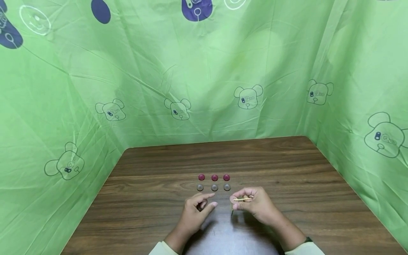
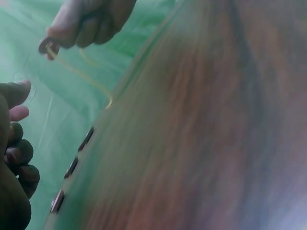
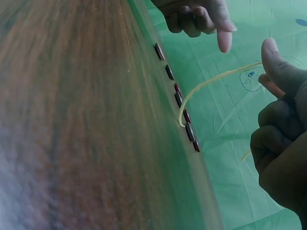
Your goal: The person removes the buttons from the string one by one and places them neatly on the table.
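Observation:
My right hand point(image 1: 258, 207) pinches a round, pinkish button point(image 1: 233, 199) between thumb and forefinger, a little above the table. A thin yellow cord point(image 1: 243, 199) runs across the button's face towards the curled fingers. One end of the cord point(image 2: 84, 75) dangles down towards the tabletop in the left wrist view. Beside it on the left, my left hand point(image 1: 196, 211) holds nothing; thumb and forefinger are stretched out and apart, the other fingers loosely bent. The right wrist view hides the button behind the right thumb.
Beyond the hands lie two short rows of buttons on the brown wooden table point(image 1: 153, 212): three grey-brown ones point(image 1: 215, 187) in front, three dark red ones point(image 1: 215, 177) behind. A green printed cloth point(image 1: 207, 71) encloses the table at the back and both sides.

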Available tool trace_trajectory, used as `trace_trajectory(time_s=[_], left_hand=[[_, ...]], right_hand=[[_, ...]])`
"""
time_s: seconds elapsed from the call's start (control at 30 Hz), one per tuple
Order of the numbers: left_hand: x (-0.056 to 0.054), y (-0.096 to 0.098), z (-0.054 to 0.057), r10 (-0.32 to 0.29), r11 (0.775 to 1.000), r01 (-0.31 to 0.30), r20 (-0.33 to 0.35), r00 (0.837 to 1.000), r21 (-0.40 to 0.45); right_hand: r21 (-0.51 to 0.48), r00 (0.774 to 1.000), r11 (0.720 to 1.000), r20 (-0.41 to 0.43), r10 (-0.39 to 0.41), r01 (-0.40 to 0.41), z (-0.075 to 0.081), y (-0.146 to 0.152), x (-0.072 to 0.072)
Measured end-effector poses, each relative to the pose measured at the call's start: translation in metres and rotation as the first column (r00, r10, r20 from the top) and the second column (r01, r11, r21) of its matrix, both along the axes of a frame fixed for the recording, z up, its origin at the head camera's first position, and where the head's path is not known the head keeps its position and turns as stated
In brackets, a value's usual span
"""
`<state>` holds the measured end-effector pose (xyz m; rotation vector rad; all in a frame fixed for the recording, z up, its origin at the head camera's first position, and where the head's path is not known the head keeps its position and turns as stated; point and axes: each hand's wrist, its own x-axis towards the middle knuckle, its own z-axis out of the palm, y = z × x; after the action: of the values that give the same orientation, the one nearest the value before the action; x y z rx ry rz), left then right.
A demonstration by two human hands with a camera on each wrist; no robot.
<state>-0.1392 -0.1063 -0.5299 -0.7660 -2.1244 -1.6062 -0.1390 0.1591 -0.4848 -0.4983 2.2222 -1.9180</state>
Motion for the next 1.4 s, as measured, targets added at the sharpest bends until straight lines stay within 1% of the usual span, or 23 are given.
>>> trace_trajectory(time_s=[0.13,0.23,0.27,0.4,0.5,0.53,0.67,0.73,0.93,1.03,1.1,1.17,1.33,1.4], left_hand=[[0.005,0.007,0.002,-0.062,0.998,0.062,0.030,0.998,0.007],[0.006,0.010,0.004,-0.088,0.996,0.089,0.017,0.996,-0.006],[0.007,0.010,0.005,-0.092,0.996,0.092,0.020,0.996,-0.012],[0.006,0.011,0.005,-0.089,0.994,0.088,-0.009,0.996,-0.062],[0.006,0.012,0.005,-0.098,0.992,0.095,-0.027,0.995,-0.083],[0.006,0.013,0.004,-0.112,0.991,0.109,-0.030,0.993,-0.079],[0.007,0.015,0.004,-0.168,0.985,0.167,-0.006,0.986,-0.042],[0.009,0.016,0.004,-0.186,0.982,0.187,0.019,0.982,-0.023],[0.010,0.020,0.004,-0.186,0.982,0.187,0.033,0.982,-0.023],[0.011,0.022,0.003,-0.185,0.982,0.186,0.045,0.982,-0.024],[0.011,0.024,0.002,-0.187,0.982,0.188,0.048,0.981,-0.021],[0.012,0.024,0.002,-0.185,0.982,0.187,0.066,0.981,-0.017],[0.014,0.024,0.005,-0.181,0.983,0.184,0.105,0.978,-0.014],[0.014,0.024,0.005,-0.192,0.981,0.194,0.082,0.978,-0.020]], right_hand=[[0.031,1.000,0.999,-0.009,0.008,-0.008,0.000,-0.001,0.001],[0.043,0.999,0.999,-0.024,0.029,-0.028,0.001,-0.002,0.002],[0.046,0.999,0.998,-0.030,0.034,-0.033,0.001,-0.002,0.003],[0.042,0.998,0.998,-0.045,0.044,-0.043,0.001,-0.004,0.004],[0.034,0.998,0.998,-0.047,0.049,-0.047,0.001,-0.005,0.004],[0.032,0.997,0.998,-0.050,0.051,-0.050,0.001,-0.005,0.004],[0.029,0.995,0.997,-0.071,0.070,-0.069,0.000,-0.007,0.005],[0.038,0.994,0.997,-0.081,0.074,-0.071,0.000,-0.007,0.005],[0.090,0.994,0.995,-0.093,0.053,-0.045,0.000,-0.009,0.005],[0.097,0.995,0.995,-0.089,0.048,-0.039,0.000,-0.009,0.006],[0.093,0.995,0.995,-0.083,0.047,-0.040,0.000,-0.010,0.006],[0.084,0.996,0.996,-0.075,0.049,-0.043,-0.001,-0.010,0.006],[0.050,0.995,0.996,-0.068,0.073,-0.070,-0.002,-0.010,0.006],[0.040,0.994,0.996,-0.074,0.085,-0.082,-0.003,-0.010,0.006]])
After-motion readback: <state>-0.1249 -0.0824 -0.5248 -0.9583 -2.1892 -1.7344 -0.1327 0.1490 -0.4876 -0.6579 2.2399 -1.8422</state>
